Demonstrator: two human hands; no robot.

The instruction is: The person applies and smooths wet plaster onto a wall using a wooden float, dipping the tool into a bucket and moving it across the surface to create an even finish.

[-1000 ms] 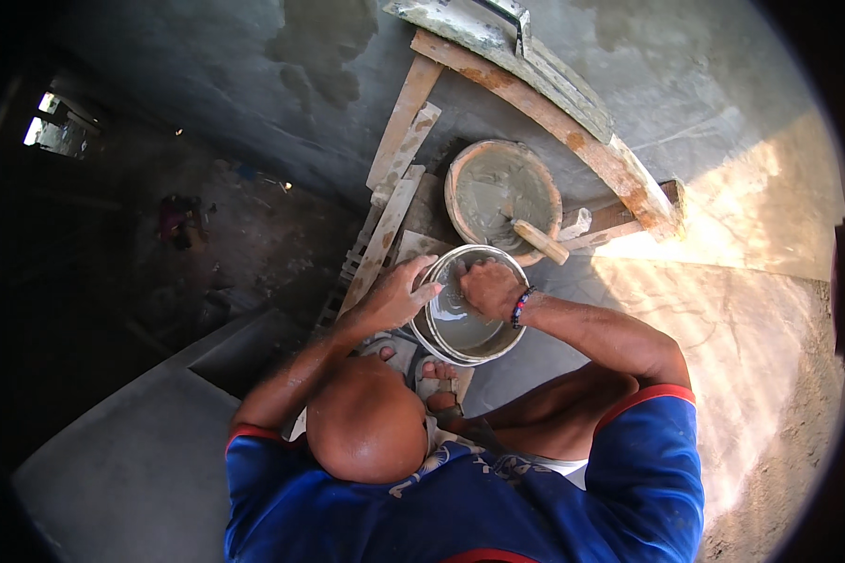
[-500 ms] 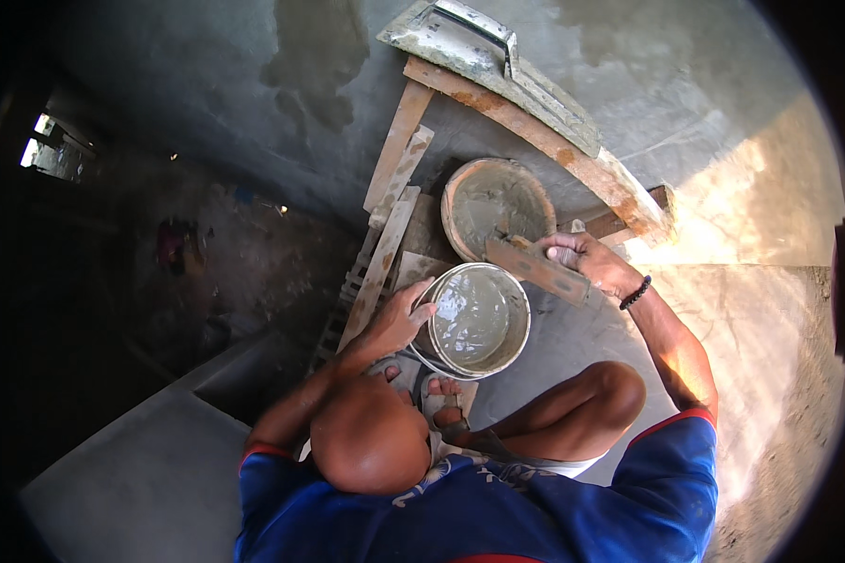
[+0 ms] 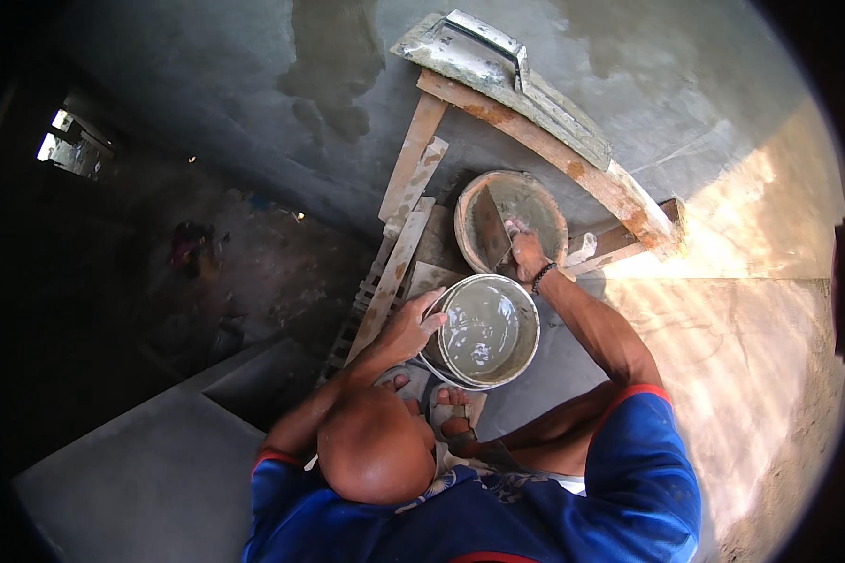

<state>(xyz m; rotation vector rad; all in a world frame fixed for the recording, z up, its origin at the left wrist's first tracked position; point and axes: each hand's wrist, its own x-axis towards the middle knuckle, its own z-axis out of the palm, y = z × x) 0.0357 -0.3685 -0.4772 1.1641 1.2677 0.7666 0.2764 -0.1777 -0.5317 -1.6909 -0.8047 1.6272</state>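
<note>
One round whitish bucket (image 3: pixel 529 343), left hand (image 3: pixel 411 327) snug around it, right hand (image 3: pixel 529 250) around trowel (image 3: pixel 490 225)

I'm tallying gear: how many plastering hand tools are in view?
2: a trowel in the right hand, at the round basin, and a long float on the wooden plank. More may be hidden in the dark at left.

- A building site is indicated.
- Bare grey wall (image 3: pixel 225 122) is marked by damp patches (image 3: pixel 333 66).
- Mortar (image 3: pixel 528 199) is held in a tub (image 3: pixel 462 223).
- A float (image 3: pixel 460 58) is seen along a plank (image 3: pixel 545 143).
</note>
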